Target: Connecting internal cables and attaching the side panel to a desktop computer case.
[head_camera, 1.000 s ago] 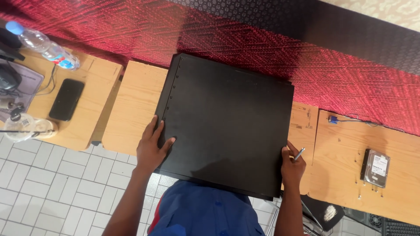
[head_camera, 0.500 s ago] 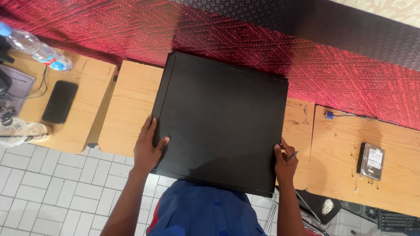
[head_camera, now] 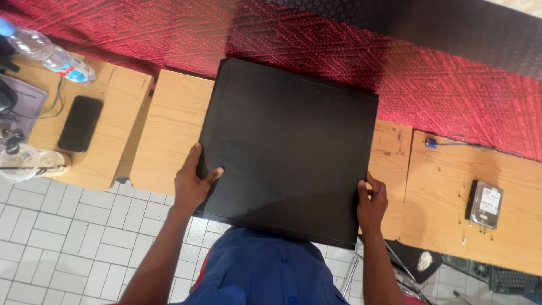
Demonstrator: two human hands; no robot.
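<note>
Wooden desks [head_camera: 169,130] over white floor tiles [head_camera: 62,237], backed by a red woven cloth [head_camera: 440,96], seen from above.

Left hand [head_camera: 193,182] clamped on the near left edge of a large flat black panel [head_camera: 291,149]: thumb laid on the top face, fingers wrapped round the edge and partly out of sight beneath. Right hand [head_camera: 371,204] curled shut on the panel's near right corner, with a thin object possibly pinched in the fingers, too small to tell.

Between the two hands and stretching away from them, the black panel: square, matte, lying flat or nearly flat across the desks, its near edge hanging over the blue-clothed lap [head_camera: 265,271]. Whether resting on the wood or lifted clear, cannot tell.

Out beyond the left hand, on a neighbouring desk: a black phone [head_camera: 80,123], a clear plastic bottle [head_camera: 48,53] on its side, cables.

Out beyond the right hand, well apart: a bare hard drive [head_camera: 485,203] and a blue-ended cable [head_camera: 451,144].

By judgement, handling mid-course: panel firmly gripped at both sides, not yet released.
</note>
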